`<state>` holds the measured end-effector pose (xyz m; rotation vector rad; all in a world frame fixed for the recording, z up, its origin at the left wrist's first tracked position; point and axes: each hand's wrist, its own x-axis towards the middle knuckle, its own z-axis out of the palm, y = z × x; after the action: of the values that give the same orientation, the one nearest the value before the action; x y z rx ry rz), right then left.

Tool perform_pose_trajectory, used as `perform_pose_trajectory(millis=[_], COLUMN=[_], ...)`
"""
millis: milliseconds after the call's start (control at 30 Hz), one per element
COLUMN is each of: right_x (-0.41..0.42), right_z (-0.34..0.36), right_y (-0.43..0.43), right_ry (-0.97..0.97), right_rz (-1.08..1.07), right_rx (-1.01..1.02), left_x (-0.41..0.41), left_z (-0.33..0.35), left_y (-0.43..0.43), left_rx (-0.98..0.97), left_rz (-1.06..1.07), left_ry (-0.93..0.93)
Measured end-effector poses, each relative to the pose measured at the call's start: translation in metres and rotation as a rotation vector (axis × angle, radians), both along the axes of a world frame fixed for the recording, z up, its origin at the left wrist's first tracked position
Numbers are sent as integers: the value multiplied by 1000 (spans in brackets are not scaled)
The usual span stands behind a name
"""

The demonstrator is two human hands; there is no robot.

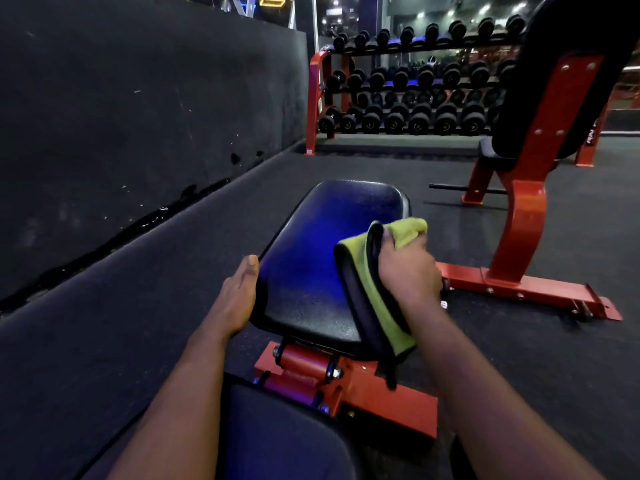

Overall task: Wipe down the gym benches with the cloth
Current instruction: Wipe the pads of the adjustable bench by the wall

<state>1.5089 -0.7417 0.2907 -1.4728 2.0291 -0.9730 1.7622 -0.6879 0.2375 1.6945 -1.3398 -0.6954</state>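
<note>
Fingers [388, 242] of the right hand [410, 271] are curling tight round a bunched fold of the cloth [407, 228] and pressing it against the right edge of the seat pad [311, 271].

Cloth: yellow-green with a soft nap, showing a black face or border along its folds. It is folded double and draping over the pad's right rim. The upper end is bunching out above the knuckles, and the lower end is hanging past the near right corner.

Left hand [239, 299]: it is resting along the pad's left edge, holding nothing. The fingers that show are lying straight against the rim.

Seat pad: black, pebbled and glossy, with rounded corners, catching a blue light across its middle. It is tilting up away from the viewer and sitting on a red bench frame [349, 386] with bolts at the hinge. A second dark pad [277, 441] is lying nearer, at the bottom of the view.

Surroundings — a second bench [519, 216] with a red upright frame is standing to the right, well apart. A dumbbell rack [408, 84] is standing at the back, its rows filled with black weights. A dark padded wall [121, 98] is running along the left. Speckled dark rubber floor [138, 306] is lying underneath.
</note>
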Motion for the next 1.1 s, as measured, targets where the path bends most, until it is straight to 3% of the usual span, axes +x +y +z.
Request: perform_pose_trajectory(millis=[200, 400, 500, 767, 967, 1100], right_x=[-2, 2, 0, 6, 15, 18], right_z=[33, -5, -7, 35, 78, 80], right_y=[-62, 11, 14, -96, -157, -163], right_ry=[-17, 197, 181, 250, 575, 679], right_rz=[-3, 116, 127, 57, 352, 523], right_rx=[31, -94, -83, -29, 31, -14], left_x=[-3, -1, -1, 2, 4, 0], left_z=[3, 3, 1, 0, -2, 0], left_y=[3, 1, 1, -4, -8, -5], left_rx=[-9, -6, -18, -29, -40, -28], left_rz=[13, 12, 1, -28, -23, -20], left_ry=[-22, -22, -15, -31, -66, -54])
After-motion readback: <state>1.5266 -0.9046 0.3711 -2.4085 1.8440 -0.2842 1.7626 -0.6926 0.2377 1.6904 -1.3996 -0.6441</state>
